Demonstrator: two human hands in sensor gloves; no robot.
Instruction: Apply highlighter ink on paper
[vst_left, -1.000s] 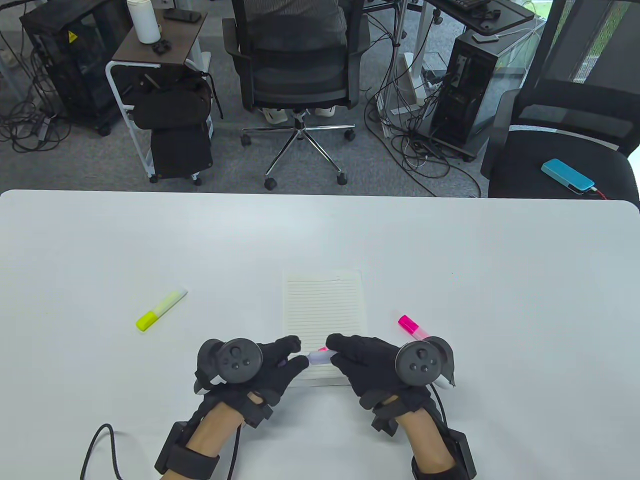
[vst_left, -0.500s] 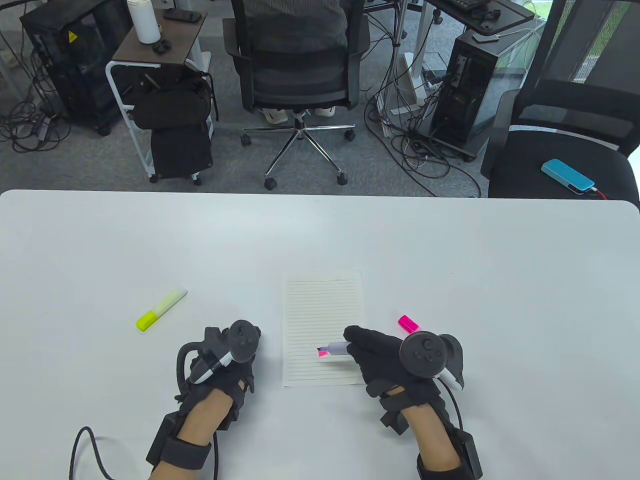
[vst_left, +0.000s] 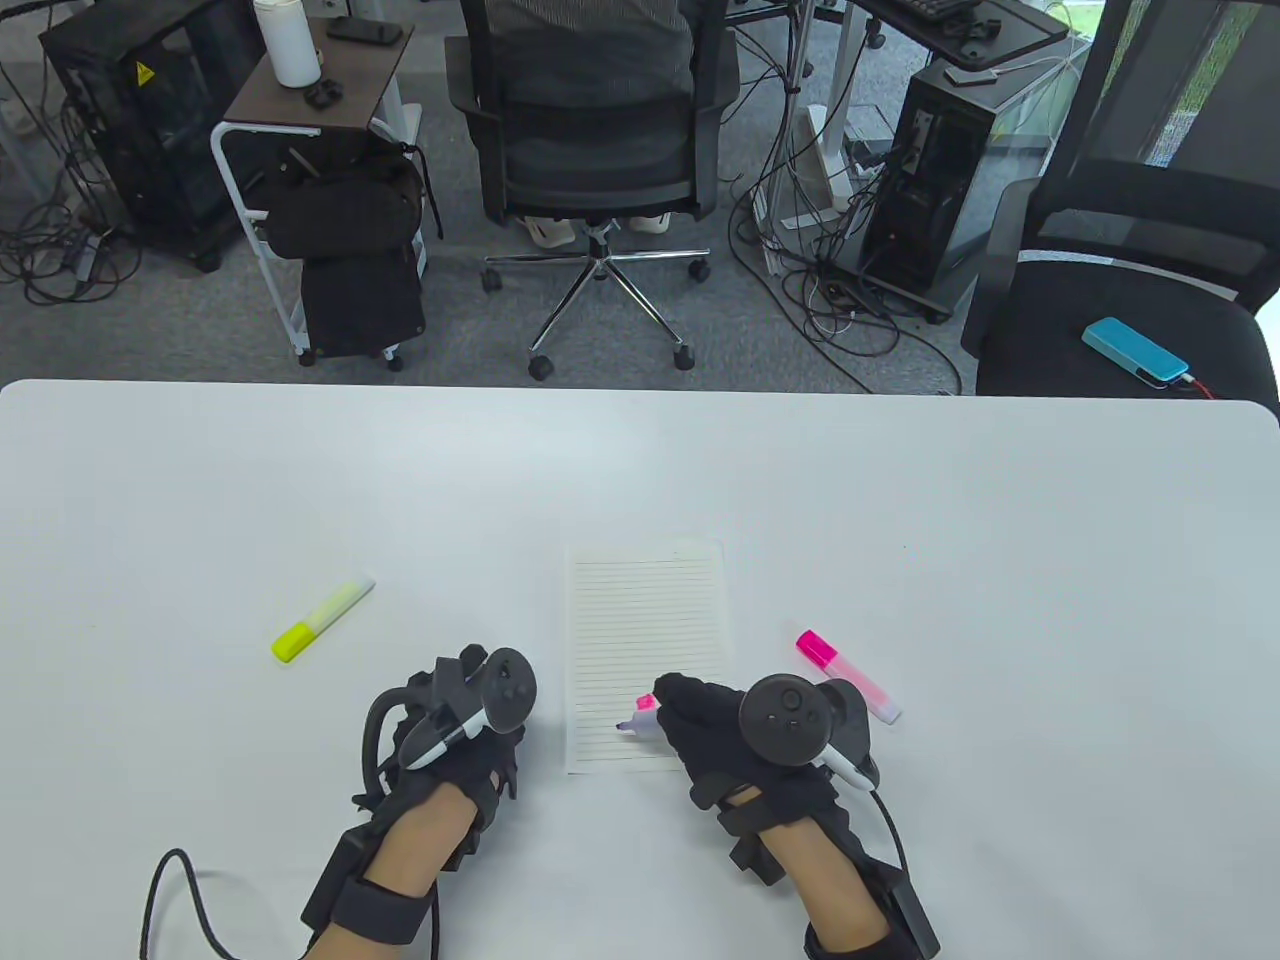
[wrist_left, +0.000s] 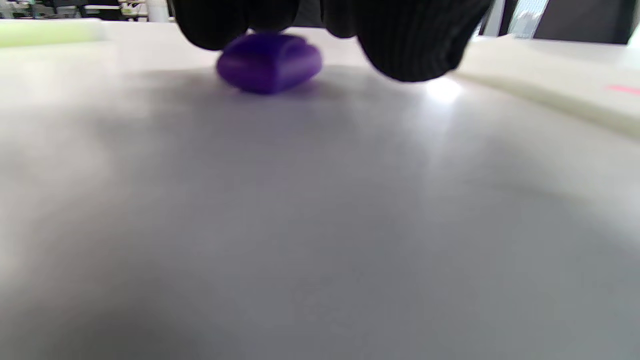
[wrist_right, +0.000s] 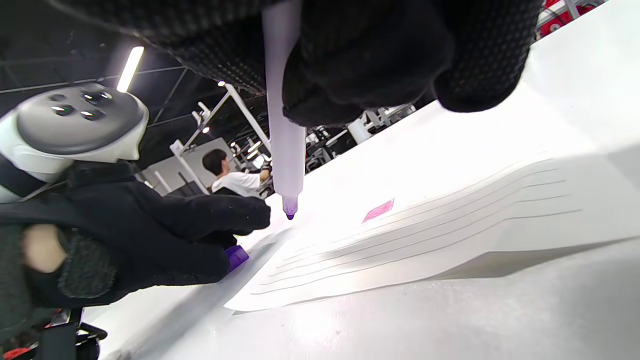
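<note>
Right hand (vst_left: 715, 735) grips purple highlighter (wrist_right: 284, 145), tip over paper (vst_left: 645, 620) | left hand (vst_left: 470, 745) seemingly pinches purple cap (wrist_left: 269, 62) on table (vst_left: 640, 470)

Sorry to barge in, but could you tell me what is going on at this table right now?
A person in sensor gloves is about to mark a lined sheet of paper. The right hand grips an uncapped purple highlighter, its tip just above or at the sheet's near left part. The left hand rests on the table beside the sheet, holding the purple cap. A small pink mark is already on the sheet. A yellow highlighter and a pink highlighter lie capped and untouched.
</note>
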